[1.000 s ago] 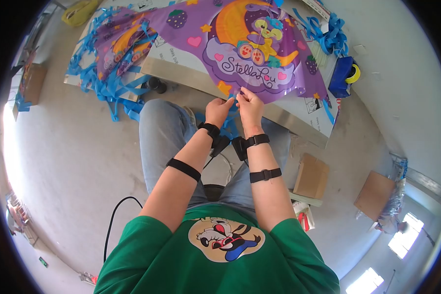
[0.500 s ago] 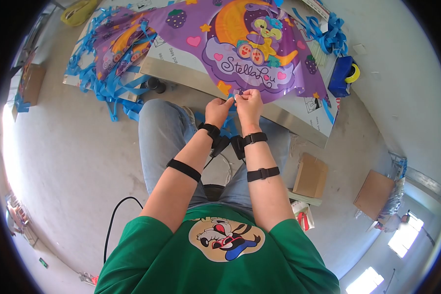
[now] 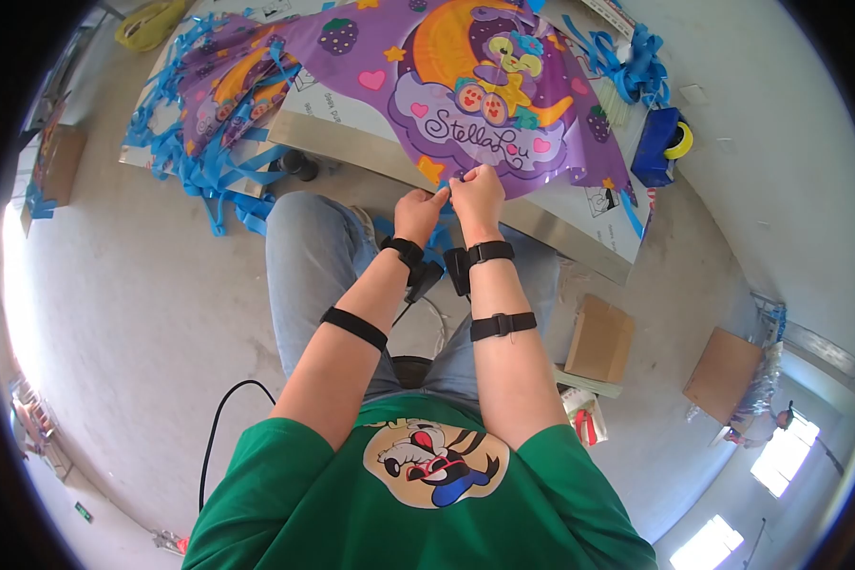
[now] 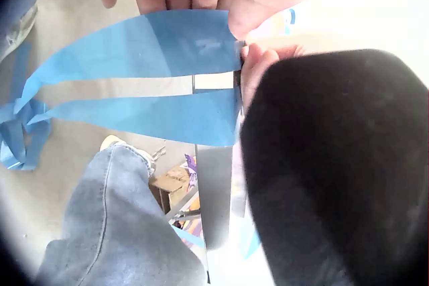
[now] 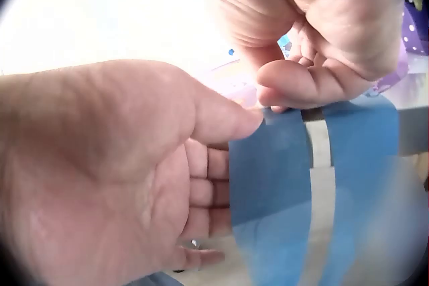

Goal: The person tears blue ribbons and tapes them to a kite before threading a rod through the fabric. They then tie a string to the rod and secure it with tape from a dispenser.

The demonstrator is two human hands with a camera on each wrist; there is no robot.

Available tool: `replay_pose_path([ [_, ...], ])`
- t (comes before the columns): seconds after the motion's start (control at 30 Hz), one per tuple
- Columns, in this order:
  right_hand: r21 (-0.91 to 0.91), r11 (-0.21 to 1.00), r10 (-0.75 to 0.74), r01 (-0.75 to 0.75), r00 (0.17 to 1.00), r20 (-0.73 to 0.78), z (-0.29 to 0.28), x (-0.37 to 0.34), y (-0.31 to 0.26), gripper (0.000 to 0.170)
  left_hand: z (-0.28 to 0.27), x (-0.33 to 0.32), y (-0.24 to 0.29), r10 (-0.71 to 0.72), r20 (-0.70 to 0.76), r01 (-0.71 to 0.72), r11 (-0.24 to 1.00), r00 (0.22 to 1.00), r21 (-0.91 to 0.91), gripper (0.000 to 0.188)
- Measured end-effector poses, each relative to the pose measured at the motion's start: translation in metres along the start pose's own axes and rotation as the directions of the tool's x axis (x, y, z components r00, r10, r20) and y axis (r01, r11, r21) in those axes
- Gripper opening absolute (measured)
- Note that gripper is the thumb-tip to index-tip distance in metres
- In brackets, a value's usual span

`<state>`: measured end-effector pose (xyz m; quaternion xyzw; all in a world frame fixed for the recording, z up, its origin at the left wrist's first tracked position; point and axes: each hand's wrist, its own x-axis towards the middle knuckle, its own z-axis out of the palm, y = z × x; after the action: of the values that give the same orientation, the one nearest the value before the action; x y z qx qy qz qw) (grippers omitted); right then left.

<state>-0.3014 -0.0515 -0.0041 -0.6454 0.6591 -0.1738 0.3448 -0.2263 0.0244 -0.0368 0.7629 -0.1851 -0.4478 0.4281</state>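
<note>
Just past the near edge of the table, both hands meet at the bottom corner of a purple printed plastic sheet [image 3: 484,123]. The left hand [image 3: 418,217] pinches blue ribbon [image 4: 161,44] between thumb and fingers; in the left wrist view two lengths of it trail off to the left. Close beside it, the right hand [image 3: 478,201] has thumb and index finger pinched at the ribbon's top edge. In the right wrist view the left hand [image 5: 114,172] holds the blue ribbon [image 5: 268,192] from the side, with the right hand [image 5: 315,31] above it.
More blue ribbon [image 3: 214,171] lies tangled at the table's left with another purple sheet [image 3: 228,90]. A blue tape dispenser [image 3: 657,147] with yellow tape stands at the right edge. Cardboard boxes [image 3: 600,339] sit on the floor.
The right hand has shifted slightly left, closer to the left hand, and its fingers have drawn in at the sheet's corner. The left hand has hardly moved.
</note>
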Motion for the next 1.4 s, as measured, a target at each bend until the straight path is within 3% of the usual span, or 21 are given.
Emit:
replay_pose_path([
  [0.07,-0.045,0.998,-0.048,0.048,0.999,0.003,0.0,0.007,0.001,0.022,0.0,0.0,0.001,-0.005,0.0,0.005,1.0,1.0,-0.003,0.045],
  [0.13,-0.113,0.988,0.13,-0.106,0.961,0.243,-0.015,0.011,-0.018,0.025,0.002,0.003,-0.005,-0.008,0.0,0.008,1.0,1.0,-0.007,0.045],
  [0.17,-0.114,0.988,0.128,-0.103,0.962,0.241,-0.02,0.014,-0.022,0.025,0.004,0.007,-0.01,-0.007,-0.002,0.007,1.0,1.0,-0.001,0.045],
  [0.23,-0.314,0.948,0.067,0.045,0.94,0.335,-0.029,0.022,-0.025,0.032,0.005,0.008,-0.01,-0.001,-0.004,0.001,1.0,1.0,0.001,0.045],
  [0.27,-0.315,0.948,0.063,0.048,0.941,0.332,-0.033,0.023,-0.026,0.032,0.005,0.007,-0.01,0.003,-0.003,-0.003,1.0,1.0,-0.027,0.042],
  [0.33,-0.306,0.95,0.189,-0.062,0.896,0.403,-0.037,0.026,-0.028,0.038,0.002,0.002,-0.003,0.013,-0.005,-0.013,0.998,1.0,-0.059,0.04],
  [0.53,-0.277,0.96,0.147,-0.036,0.908,0.392,-0.037,0.022,-0.022,0.036,0.003,0.006,-0.009,0.017,0.002,-0.016,0.994,1.0,-0.109,0.044],
  [0.63,-0.189,0.977,0.171,-0.097,0.887,0.429,-0.04,0.021,-0.021,0.032,0.001,0.004,-0.002,-0.009,0.011,0.009,1.0,1.0,0.015,0.045],
  [0.7,-0.155,0.981,0.176,-0.119,0.882,0.437,-0.041,0.021,-0.019,0.029,0.003,0.005,-0.004,-0.03,0.022,0.031,0.998,0.999,-0.046,0.037],
  [0.93,-0.155,0.98,0.179,-0.123,0.884,0.431,-0.041,0.02,-0.02,0.029,0.003,0.004,-0.016,0.027,0.053,-0.019,0.989,0.998,-0.147,0.04],
  [1.0,-0.147,0.981,0.175,-0.124,0.89,0.421,-0.042,0.018,-0.02,0.029,0.001,0.001,-0.02,0.04,0.089,-0.013,0.959,0.995,-0.284,0.036],
  [1.2,-0.073,0.986,0.165,-0.149,0.879,0.447,-0.045,0.017,-0.02,0.03,-0.004,-0.002,-0.028,0.058,0.113,-0.019,0.949,0.992,-0.316,0.033],
  [1.27,-0.187,0.982,0.053,0.036,0.892,0.449,-0.046,0.015,-0.022,0.031,-0.006,-0.001,-0.031,0.05,0.107,-0.018,0.96,0.993,-0.279,0.034],
  [1.4,-0.205,0.976,0.021,0.073,0.906,0.422,-0.045,0.017,-0.017,0.032,-0.004,-0.001,-0.03,0.055,0.065,-0.04,0.977,0.996,-0.209,0.031],
])
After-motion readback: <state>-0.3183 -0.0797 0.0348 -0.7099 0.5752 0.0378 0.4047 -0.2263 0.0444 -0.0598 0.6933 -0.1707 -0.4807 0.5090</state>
